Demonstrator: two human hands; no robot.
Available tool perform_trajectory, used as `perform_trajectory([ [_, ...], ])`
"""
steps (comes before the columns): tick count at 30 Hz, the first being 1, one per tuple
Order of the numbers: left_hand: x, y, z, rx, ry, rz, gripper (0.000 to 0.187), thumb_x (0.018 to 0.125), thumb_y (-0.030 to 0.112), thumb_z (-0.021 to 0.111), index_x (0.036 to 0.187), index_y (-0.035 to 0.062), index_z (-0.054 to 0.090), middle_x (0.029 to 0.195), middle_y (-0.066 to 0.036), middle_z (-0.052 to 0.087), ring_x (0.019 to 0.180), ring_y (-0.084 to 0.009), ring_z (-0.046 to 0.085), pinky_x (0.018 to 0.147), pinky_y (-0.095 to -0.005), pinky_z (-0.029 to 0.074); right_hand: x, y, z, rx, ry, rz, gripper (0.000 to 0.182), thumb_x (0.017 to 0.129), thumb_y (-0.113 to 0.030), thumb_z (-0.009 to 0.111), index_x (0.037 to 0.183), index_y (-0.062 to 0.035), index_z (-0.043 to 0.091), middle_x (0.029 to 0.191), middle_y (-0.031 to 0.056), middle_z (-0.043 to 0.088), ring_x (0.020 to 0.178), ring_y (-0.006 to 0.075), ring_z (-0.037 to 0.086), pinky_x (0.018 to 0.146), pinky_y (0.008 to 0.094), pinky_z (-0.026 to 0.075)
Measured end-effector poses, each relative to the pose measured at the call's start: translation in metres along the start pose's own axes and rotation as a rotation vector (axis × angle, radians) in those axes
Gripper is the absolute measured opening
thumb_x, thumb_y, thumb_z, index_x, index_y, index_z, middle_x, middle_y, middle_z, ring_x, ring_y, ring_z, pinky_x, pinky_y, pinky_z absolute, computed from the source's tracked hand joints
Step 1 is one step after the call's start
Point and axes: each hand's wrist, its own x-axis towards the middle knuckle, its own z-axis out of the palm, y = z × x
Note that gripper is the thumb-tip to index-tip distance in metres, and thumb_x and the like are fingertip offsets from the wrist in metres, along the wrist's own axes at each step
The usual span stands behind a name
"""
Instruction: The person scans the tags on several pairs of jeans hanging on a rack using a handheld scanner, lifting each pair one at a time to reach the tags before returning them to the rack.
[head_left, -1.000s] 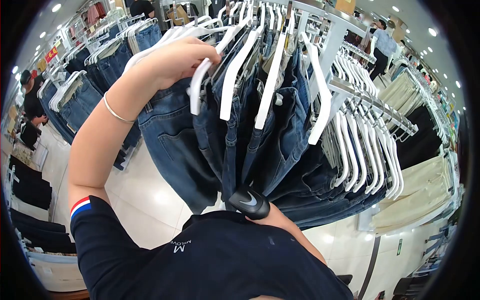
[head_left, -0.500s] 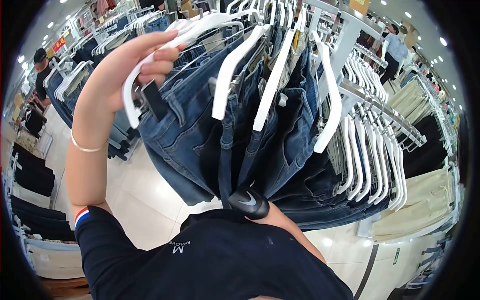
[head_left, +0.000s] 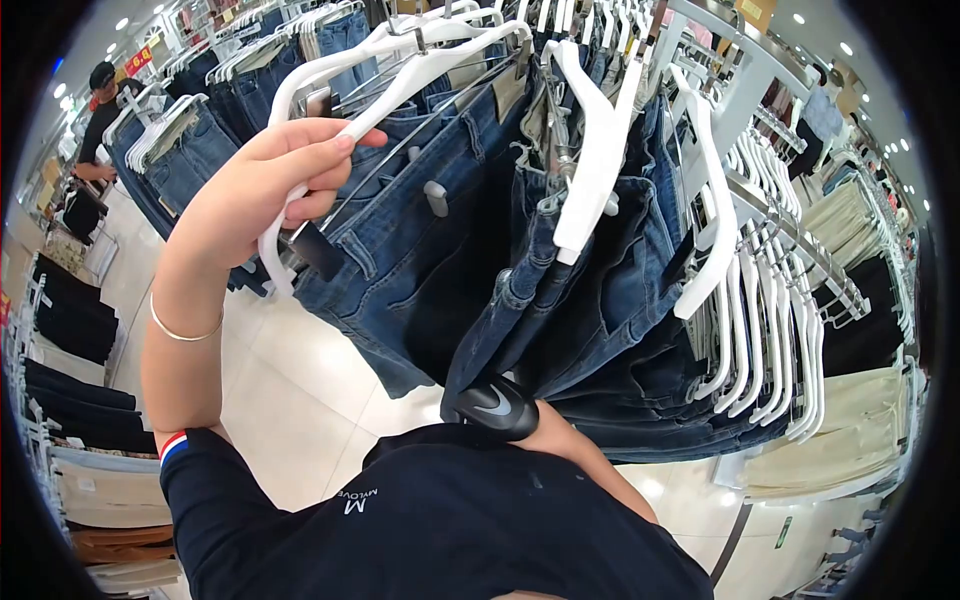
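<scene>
My left hand (head_left: 300, 180) is closed round one arm of a white hanger (head_left: 420, 75). A pair of dark blue jeans (head_left: 395, 265) hangs from that hanger by its clips. To the right, further white hangers (head_left: 590, 170) hold more dark jeans (head_left: 630, 260), with a gap between these and the pair at my left hand. A black wristband device (head_left: 493, 405) with a swoosh mark sits on my right wrist, low against the jeans. My right hand itself is hidden behind the device and the denim, so its fingers do not show.
A metal rack (head_left: 740, 60) carries the hangers, with a row of white hangers (head_left: 770, 330) at the right. Cream trousers (head_left: 830, 440) hang beyond it. Other racks of jeans (head_left: 165, 150) stand at the left, near a person in black (head_left: 100, 130). Pale tiled floor (head_left: 290, 390) shows below.
The middle hangers have shifted right and come close together, and the gap beside the left-hand jeans has widened. My left hand still grips its hanger, and my right wrist has barely moved.
</scene>
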Motion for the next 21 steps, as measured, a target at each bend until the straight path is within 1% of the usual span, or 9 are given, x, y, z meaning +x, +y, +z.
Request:
perform_trajectory([
  [3, 0.005, -0.002, 0.005, -0.157, -0.010, -0.014, 0.034, 0.095, 0.018, 0.041, 0.116, -0.0085, 0.049, 0.062, 0.007, 0.035, 0.044, 0.0010, 0.031, 0.039, -0.0137, 0.025, 0.006, -0.002, 0.000, 0.001, 0.034, -0.090, 0.051, 0.066, -0.013, 0.074, 0.112, -0.0010, 0.056, 0.109, 0.0137, 0.062, 0.100, 0.0241, 0.059, 0.088, 0.0326, 0.044],
  [5, 0.014, -0.002, 0.012, -0.282, -0.035, -0.005, 0.033, 0.094, 0.014, 0.042, 0.115, -0.0093, 0.049, 0.062, 0.006, 0.034, 0.045, 0.0008, 0.031, 0.039, -0.0143, 0.026, 0.015, -0.008, 0.001, 0.007, 0.030, -0.075, 0.052, 0.066, -0.013, 0.074, 0.113, 0.0000, 0.055, 0.113, 0.0148, 0.059, 0.104, 0.0255, 0.057, 0.090, 0.0330, 0.043],
  [6, 0.020, -0.001, 0.014, -0.311, -0.051, -0.006, 0.032, 0.093, 0.013, 0.043, 0.115, -0.0099, 0.049, 0.062, 0.006, 0.035, 0.046, 0.0007, 0.031, 0.039, -0.0144, 0.025, 0.018, -0.017, 0.004, -0.008, 0.032, -0.054, 0.052, 0.066, -0.013, 0.073, 0.113, 0.0001, 0.055, 0.115, 0.0149, 0.058, 0.105, 0.0258, 0.057, 0.091, 0.0330, 0.043],
  [8, 0.034, 0.002, 0.019, -0.312, -0.036, 0.006, 0.032, 0.092, 0.013, 0.045, 0.114, -0.0101, 0.049, 0.063, 0.006, 0.037, 0.046, 0.0005, 0.031, 0.040, -0.0147, 0.025, 0.024, -0.016, 0.014, -0.024, 0.066, -0.106, 0.051, 0.067, -0.013, 0.073, 0.112, 0.0003, 0.055, 0.115, 0.0153, 0.057, 0.106, 0.0267, 0.056, 0.093, 0.0332, 0.041],
  [11, 0.060, -0.002, 0.021, -0.452, -0.022, -0.073, 0.030, 0.090, 0.012, 0.047, 0.111, -0.0093, 0.050, 0.065, 0.006, 0.041, 0.048, -0.0001, 0.032, 0.042, -0.0153, 0.027, 0.028, -0.017, 0.026, -0.062, 0.084, -0.197, 0.049, 0.067, -0.012, 0.072, 0.111, 0.0006, 0.055, 0.116, 0.0162, 0.055, 0.107, 0.0283, 0.054, 0.095, 0.0334, 0.040],
  [14, 0.067, -0.014, 0.029, -0.349, -0.014, -0.059, 0.029, 0.090, 0.011, 0.047, 0.110, -0.0090, 0.050, 0.065, 0.005, 0.041, 0.049, -0.0006, 0.033, 0.043, -0.0155, 0.028, 0.023, -0.026, 0.034, -0.055, 0.058, -0.231, 0.048, 0.068, -0.010, 0.070, 0.112, 0.0009, 0.054, 0.116, 0.0175, 0.054, 0.108, 0.0309, 0.052, 0.097, 0.0333, 0.037],
  [16, 0.076, -0.029, 0.026, -0.382, -0.001, -0.114, 0.026, 0.089, 0.011, 0.046, 0.107, -0.0076, 0.052, 0.064, 0.006, 0.040, 0.049, -0.0008, 0.033, 0.043, -0.0158, 0.028, 0.017, -0.017, 0.037, -0.059, 0.046, -0.239, 0.048, 0.068, -0.009, 0.070, 0.113, 0.0007, 0.054, 0.117, 0.0175, 0.054, 0.108, 0.0311, 0.052, 0.097, 0.0334, 0.037],
  [19, 0.073, -0.035, 0.029, -0.329, -0.008, -0.159, 0.022, 0.090, 0.011, 0.046, 0.103, -0.0039, 0.054, 0.062, 0.007, 0.037, 0.049, -0.0010, 0.032, 0.042, -0.0156, 0.027, 0.003, -0.019, 0.041, -0.014, 0.107, -0.127, 0.056, 0.067, -0.008, 0.070, 0.118, 0.0020, 0.050, 0.119, 0.0176, 0.054, 0.111, 0.0292, 0.051, 0.098, 0.0343, 0.037],
  [21, 0.061, -0.036, 0.030, -0.309, -0.059, -0.149, 0.022, 0.091, 0.012, 0.045, 0.105, -0.0027, 0.055, 0.061, 0.007, 0.036, 0.048, -0.0014, 0.032, 0.042, -0.0160, 0.025, -0.004, -0.015, 0.043, -0.033, 0.123, -0.084, 0.059, 0.067, -0.008, 0.070, 0.121, 0.0030, 0.048, 0.120, 0.0178, 0.054, 0.111, 0.0276, 0.052, 0.097, 0.0332, 0.038],
])
